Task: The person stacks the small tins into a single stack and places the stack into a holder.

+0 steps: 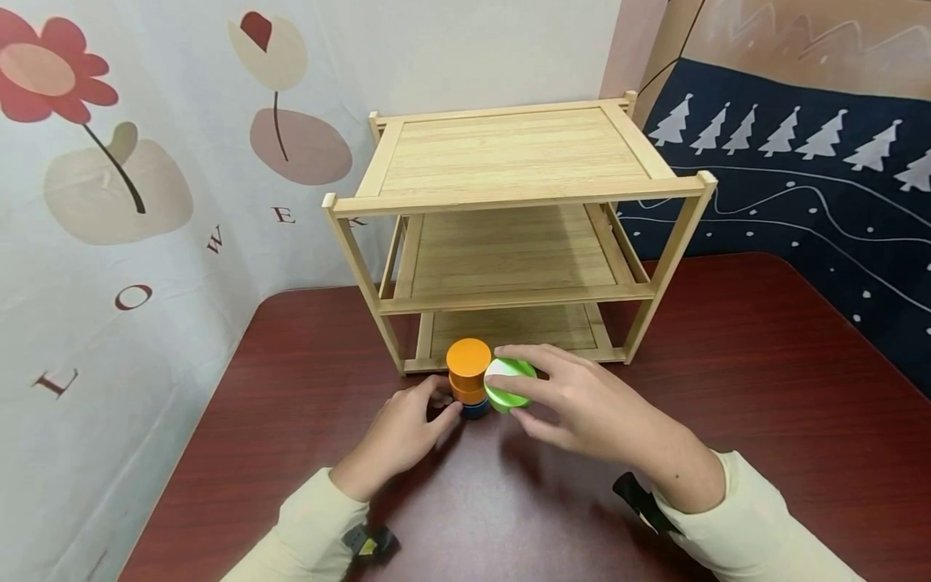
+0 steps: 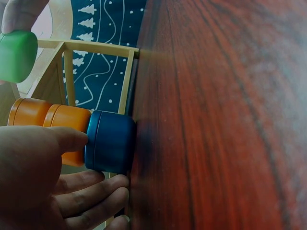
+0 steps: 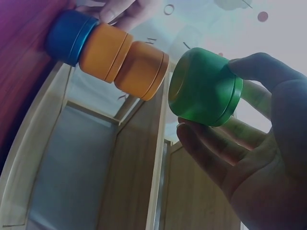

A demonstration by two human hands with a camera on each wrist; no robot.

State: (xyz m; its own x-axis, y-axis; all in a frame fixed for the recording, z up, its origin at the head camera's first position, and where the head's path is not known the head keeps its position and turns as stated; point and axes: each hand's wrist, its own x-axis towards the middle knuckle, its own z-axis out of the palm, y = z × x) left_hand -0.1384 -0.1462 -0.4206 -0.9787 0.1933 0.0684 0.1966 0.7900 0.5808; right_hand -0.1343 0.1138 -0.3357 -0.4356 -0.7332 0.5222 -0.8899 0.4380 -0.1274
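Note:
Three small round lidded tins stand in an upright stack: a blue tin (image 2: 111, 142) at the bottom, a lower orange tin (image 3: 105, 51) above it and an upper orange tin (image 1: 469, 360) on top. From the left, my left hand (image 1: 407, 420) holds the stack low down, its thumb at the seam of blue and orange and its fingers on the other side. My right hand (image 1: 582, 396) grips a green tin (image 3: 204, 86) between thumb and fingertips. This tin hangs slightly tilted, just right of the upper orange tin, apart from it in the right wrist view.
Behind the stack stands a three-tier wooden rack (image 1: 516, 153), its lowest shelf (image 1: 509, 327) close to the tins. The dark red tabletop (image 1: 291, 364) stretches to both sides. A flower-printed cloth (image 1: 167, 267) hangs at left and a navy tree-patterned cloth (image 1: 785, 194) at right.

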